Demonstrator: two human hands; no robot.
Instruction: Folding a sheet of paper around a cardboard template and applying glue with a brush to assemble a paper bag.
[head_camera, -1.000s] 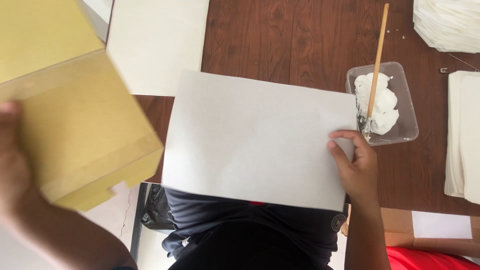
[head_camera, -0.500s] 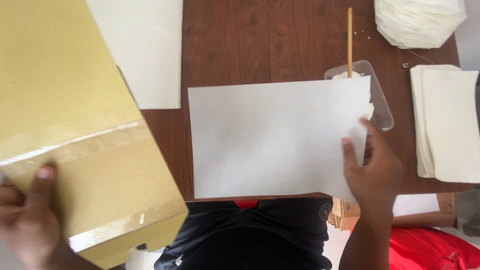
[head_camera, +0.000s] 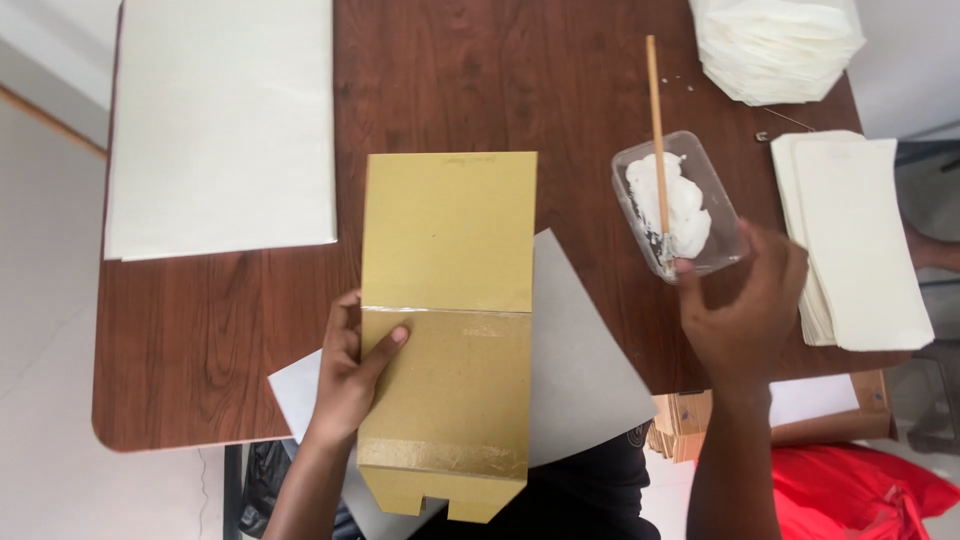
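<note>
My left hand (head_camera: 350, 375) presses the yellow cardboard form (head_camera: 447, 320) flat at frame centre. My right hand (head_camera: 745, 305), grip apart and empty, hovers right of it, just below the brush (head_camera: 657, 140), whose handle runs straight up-frame from the paste tub (head_camera: 678, 205).

left hand (head_camera: 350, 375) on yellow board (head_camera: 447, 310) | right hand (head_camera: 745, 305) at glue tub (head_camera: 678, 205)
</note>
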